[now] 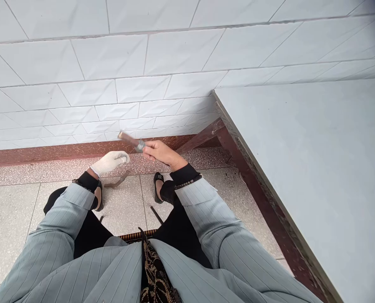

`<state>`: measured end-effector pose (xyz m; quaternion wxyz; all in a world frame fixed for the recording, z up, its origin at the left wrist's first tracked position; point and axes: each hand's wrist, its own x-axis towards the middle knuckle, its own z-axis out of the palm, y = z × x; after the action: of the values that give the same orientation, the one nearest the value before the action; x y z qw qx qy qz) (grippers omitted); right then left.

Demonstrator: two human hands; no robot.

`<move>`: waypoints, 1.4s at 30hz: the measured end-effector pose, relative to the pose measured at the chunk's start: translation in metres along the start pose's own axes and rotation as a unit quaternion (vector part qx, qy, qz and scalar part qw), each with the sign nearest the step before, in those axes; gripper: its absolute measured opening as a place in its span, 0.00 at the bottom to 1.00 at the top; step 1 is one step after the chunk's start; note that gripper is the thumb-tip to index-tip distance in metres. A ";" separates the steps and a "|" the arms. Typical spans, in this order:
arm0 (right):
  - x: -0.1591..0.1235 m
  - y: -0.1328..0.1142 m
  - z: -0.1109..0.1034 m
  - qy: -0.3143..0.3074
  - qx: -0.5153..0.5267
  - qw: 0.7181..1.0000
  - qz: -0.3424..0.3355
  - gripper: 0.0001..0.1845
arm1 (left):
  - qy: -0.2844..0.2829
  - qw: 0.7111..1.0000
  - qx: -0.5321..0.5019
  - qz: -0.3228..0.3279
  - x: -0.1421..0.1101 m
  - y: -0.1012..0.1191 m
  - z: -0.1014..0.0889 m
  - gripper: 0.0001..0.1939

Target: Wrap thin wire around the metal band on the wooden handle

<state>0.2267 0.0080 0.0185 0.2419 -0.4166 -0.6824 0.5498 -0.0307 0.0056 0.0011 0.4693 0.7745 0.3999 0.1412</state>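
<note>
My right hand [157, 152], bare, is closed around a short brown wooden stick [127, 139]. The stick slants up to the left, with its pale cut end outermost. Grey wire [140, 145] is wound in a tight coil round the stick, just beside my thumb. Left of it, my left hand [113, 162] wears a white knit glove, fingers curled in a pinch. A faint thin strand seems to run from the coil to those fingers; its end is hidden in the glove. Below the gloved hand, a bent piece of wood [117, 182] lies on the floor.
A white tiled wall [112, 92] with a reddish-brown skirting [64, 148] stands in front. On the right is a pale tabletop [307, 168] on a dark red frame [253, 179]. My feet rest on the speckled tiled floor [124, 206], and part of a seat edge [137, 236] shows between my legs.
</note>
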 end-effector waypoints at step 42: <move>0.017 0.021 -0.005 0.189 -0.063 0.969 0.143 0.16 | -0.093 0.996 -0.002 -0.008 -0.004 0.002 0.006 0.16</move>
<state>0.2282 0.0261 -0.0026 0.2590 -0.6208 -0.5905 0.4460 -0.0284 -0.0019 0.0001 0.5070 0.7800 0.3608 0.0658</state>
